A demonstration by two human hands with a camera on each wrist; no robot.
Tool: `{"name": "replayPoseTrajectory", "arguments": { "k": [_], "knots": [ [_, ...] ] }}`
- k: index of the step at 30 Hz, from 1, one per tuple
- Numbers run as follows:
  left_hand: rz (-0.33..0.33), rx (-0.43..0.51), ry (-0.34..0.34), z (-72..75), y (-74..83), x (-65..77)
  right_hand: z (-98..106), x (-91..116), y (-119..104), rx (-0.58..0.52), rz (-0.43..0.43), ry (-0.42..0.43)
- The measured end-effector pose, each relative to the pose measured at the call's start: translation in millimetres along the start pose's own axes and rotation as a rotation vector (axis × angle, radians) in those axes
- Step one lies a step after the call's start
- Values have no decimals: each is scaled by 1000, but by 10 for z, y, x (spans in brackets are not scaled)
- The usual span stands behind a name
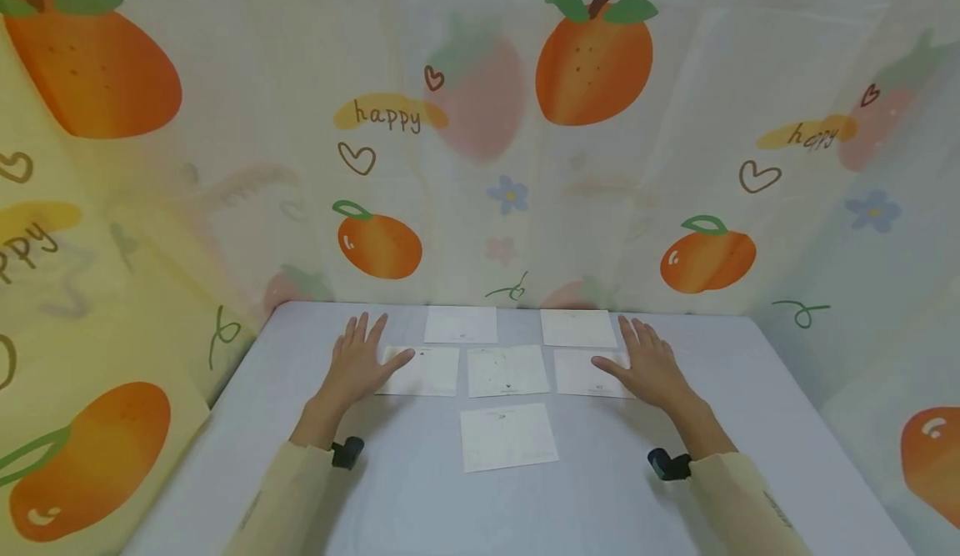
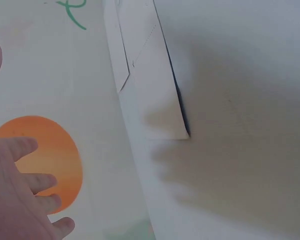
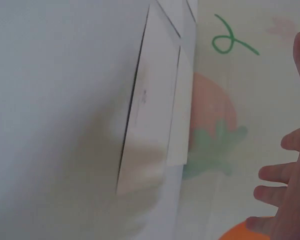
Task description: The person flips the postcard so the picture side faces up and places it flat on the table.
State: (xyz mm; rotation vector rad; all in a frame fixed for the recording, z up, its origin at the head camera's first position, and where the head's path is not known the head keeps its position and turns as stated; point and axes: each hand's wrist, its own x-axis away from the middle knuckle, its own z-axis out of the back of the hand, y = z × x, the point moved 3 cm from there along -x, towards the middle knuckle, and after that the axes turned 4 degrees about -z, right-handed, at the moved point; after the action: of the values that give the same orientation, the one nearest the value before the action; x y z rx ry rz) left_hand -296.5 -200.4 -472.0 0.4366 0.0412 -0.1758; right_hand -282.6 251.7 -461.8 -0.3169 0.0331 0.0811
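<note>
Several white paper cards lie flat on the white table: a back left card (image 1: 461, 324), a back right card (image 1: 577, 328), a row of three in the middle, and a front card (image 1: 508, 438). Over the outer edge of the left middle card (image 1: 429, 374) is my left hand (image 1: 358, 366), fingers spread and holding nothing. My right hand (image 1: 654, 366) is likewise spread and empty, its thumb overlapping the right middle card (image 1: 585, 379). The centre card (image 1: 508, 371) sits between them with small dark marks. Finger shadows fall on the cards and table in both wrist views.
A white cloth covers the table (image 1: 405, 489). Behind it hangs a curtain (image 1: 465, 197) printed with oranges, strawberries, hearts and "happy", which also continues along both sides. Dark wrist cameras are strapped at both cream sleeves (image 1: 281, 498).
</note>
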Motion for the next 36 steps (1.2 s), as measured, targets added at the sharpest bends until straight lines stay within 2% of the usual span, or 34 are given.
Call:
{"name": "replayPoseTrajectory", "arguments": {
  "k": [8,18,27,36],
  "knots": [
    [-15,32,-13,-51,66,-174,-83,-205,-198,-73,36,-39],
    [-43,69,-18,-124,124,-460,-167,-539,-543,-94,64,-86],
    [25,136,-57,-263,122,-640,-352,-767,-830,-155,107,-172],
    [32,148,-66,-375,162,-814,-604,-975,-1151,-158,71,-197]
  ]
}}
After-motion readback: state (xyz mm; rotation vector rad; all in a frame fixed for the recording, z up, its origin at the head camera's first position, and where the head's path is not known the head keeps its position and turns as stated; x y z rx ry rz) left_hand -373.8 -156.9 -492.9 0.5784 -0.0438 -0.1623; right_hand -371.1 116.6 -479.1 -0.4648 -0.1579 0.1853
